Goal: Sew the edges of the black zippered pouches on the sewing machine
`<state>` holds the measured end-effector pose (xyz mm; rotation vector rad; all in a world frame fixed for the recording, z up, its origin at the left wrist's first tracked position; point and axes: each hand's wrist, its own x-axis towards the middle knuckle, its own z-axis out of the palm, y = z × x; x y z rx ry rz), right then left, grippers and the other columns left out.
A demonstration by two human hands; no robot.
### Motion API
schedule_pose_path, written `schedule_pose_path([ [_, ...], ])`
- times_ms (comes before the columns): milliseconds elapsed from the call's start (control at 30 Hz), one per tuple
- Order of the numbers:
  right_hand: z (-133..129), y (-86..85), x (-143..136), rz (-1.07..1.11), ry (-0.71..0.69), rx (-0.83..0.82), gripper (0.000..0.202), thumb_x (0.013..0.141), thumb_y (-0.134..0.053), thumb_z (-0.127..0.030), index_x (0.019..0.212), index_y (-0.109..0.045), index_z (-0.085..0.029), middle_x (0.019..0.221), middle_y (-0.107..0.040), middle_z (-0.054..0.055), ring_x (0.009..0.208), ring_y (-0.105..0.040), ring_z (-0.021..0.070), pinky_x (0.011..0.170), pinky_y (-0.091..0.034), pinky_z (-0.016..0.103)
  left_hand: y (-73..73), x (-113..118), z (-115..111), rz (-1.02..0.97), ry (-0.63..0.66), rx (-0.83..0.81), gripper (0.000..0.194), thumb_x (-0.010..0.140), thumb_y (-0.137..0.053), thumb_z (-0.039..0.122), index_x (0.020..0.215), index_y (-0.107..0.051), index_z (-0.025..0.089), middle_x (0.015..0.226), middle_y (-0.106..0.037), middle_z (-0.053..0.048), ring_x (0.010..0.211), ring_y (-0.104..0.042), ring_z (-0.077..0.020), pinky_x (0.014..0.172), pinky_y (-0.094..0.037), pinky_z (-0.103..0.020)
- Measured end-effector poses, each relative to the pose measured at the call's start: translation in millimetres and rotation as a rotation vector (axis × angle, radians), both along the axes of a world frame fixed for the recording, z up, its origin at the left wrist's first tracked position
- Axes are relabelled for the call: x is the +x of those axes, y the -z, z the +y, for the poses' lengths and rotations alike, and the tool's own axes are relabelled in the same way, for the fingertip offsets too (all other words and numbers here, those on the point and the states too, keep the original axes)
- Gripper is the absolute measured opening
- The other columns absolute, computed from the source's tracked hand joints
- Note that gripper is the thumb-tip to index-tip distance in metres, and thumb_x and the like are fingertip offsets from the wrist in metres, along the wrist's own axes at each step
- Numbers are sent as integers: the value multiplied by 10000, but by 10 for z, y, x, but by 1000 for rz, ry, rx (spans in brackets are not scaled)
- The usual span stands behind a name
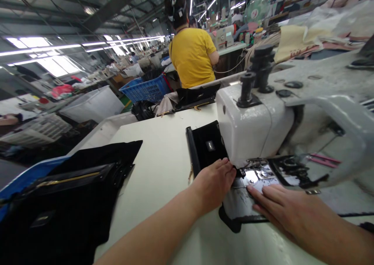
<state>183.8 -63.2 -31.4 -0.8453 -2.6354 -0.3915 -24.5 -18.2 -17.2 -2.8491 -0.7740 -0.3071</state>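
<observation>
A black fabric piece (pixel 209 140) with a small label and a dark edge strip lies on the pale table (pixel 157 156), left of the white sewing machine (pixel 245 121). My left hand (pixel 214 183) rests on its near end beside the needle area, fingers together and pointing toward the machine head; whether they grip the fabric is hidden. Flat on the metal plate (pixel 242 206), my right hand (pixel 280 206) has its fingers stretched out to the left, with nothing seen in it. The machine head hides part of the fabric.
Black pieces with zips (pixel 67 195) are piled at the left over a blue bin (pixel 43 167). Another black piece (pixel 198 95) lies at the table's far edge. Pink-handled snips (pixel 324 160) sit under the machine arm. A person in yellow (pixel 191 56) is ahead, beside a blue basket (pixel 149 89).
</observation>
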Motion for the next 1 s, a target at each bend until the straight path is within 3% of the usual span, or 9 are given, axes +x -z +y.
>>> schedule_pose_path([
  [467,15,-40,-39,11,11,-9,467,999,-148,-175,961,-612,-137,731,-579,26,578,-497,147,488,-306,337,-93,43,20,187,-18,-29,271,826,-528,130,1059,-609,16,1072,-664,-122,1059,-583,-203,923,-445,-267],
  [833,31,-29,-21,29,6,-16,450,1005,-177,-238,991,-609,-113,680,-561,29,559,-525,165,466,-314,334,-194,121,-27,280,-136,-158,291,876,-500,150,1129,-587,33,1137,-639,-120,1113,-548,-190,970,-402,-245],
  [1000,38,-51,-20,39,36,-106,461,1004,-162,-256,1012,-599,-111,692,-576,35,550,-536,172,471,-330,335,-418,-122,114,165,-250,-339,272,926,-452,262,1130,-611,178,1186,-607,-60,1143,-523,-206,984,-409,-358],
])
